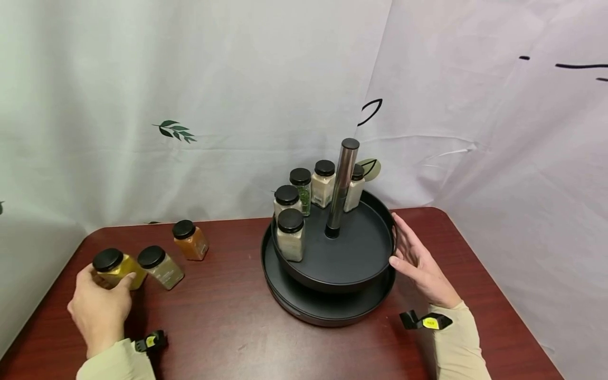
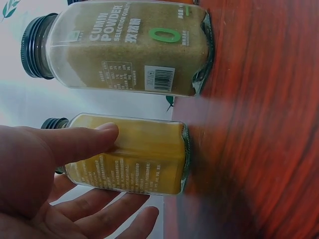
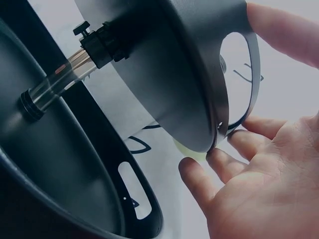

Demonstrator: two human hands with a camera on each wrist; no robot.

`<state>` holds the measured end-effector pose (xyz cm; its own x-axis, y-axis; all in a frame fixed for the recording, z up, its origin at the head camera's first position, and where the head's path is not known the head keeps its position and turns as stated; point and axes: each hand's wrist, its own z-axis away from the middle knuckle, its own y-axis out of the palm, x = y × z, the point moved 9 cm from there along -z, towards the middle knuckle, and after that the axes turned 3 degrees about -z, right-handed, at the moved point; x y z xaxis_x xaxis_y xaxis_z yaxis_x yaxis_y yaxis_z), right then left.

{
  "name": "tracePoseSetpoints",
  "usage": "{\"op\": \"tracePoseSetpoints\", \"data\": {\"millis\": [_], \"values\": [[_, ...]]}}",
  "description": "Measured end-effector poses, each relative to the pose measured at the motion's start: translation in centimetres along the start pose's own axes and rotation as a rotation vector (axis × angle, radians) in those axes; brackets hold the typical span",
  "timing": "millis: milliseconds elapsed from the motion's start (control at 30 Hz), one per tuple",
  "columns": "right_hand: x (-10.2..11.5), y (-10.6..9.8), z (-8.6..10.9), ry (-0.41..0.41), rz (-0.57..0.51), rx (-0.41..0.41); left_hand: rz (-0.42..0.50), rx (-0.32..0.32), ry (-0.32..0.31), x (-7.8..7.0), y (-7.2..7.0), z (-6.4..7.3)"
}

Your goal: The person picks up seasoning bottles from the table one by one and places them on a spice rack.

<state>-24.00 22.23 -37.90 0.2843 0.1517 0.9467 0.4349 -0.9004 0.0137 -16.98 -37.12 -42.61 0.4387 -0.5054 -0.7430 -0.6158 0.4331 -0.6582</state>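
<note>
At the left, my left hand (image 1: pixel 102 311) grips a jar of yellow powder (image 2: pixel 144 154), thumb on one side and fingers on the other. The jar has a black lid and leans a little in the head view. Beside it stands a cumin powder jar (image 1: pixel 163 266), and an orange-brown spice jar (image 1: pixel 192 243) is just behind. My right hand (image 1: pixel 420 264) touches the outer side of the upper tray (image 1: pixel 351 248) of a black two-tier rack, its fingers spread near a handle slot (image 3: pixel 239 79).
Several black-lidded jars stand along the left and back of the upper tray, one a green herb jar (image 1: pixel 301 192). A metal post (image 1: pixel 342 184) rises from its middle. Beneath is the lower tray (image 1: pixel 328 311). White curtain (image 1: pixel 237 105) hangs behind the reddish-brown table (image 1: pixel 228 327).
</note>
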Motion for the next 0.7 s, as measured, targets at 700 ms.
{"op": "tracePoseSetpoints", "data": {"millis": [700], "values": [[-0.4,-0.1,0.0,0.039,0.034,-0.009,0.019,-0.134,0.017,-2.0,-3.1,0.6]]}}
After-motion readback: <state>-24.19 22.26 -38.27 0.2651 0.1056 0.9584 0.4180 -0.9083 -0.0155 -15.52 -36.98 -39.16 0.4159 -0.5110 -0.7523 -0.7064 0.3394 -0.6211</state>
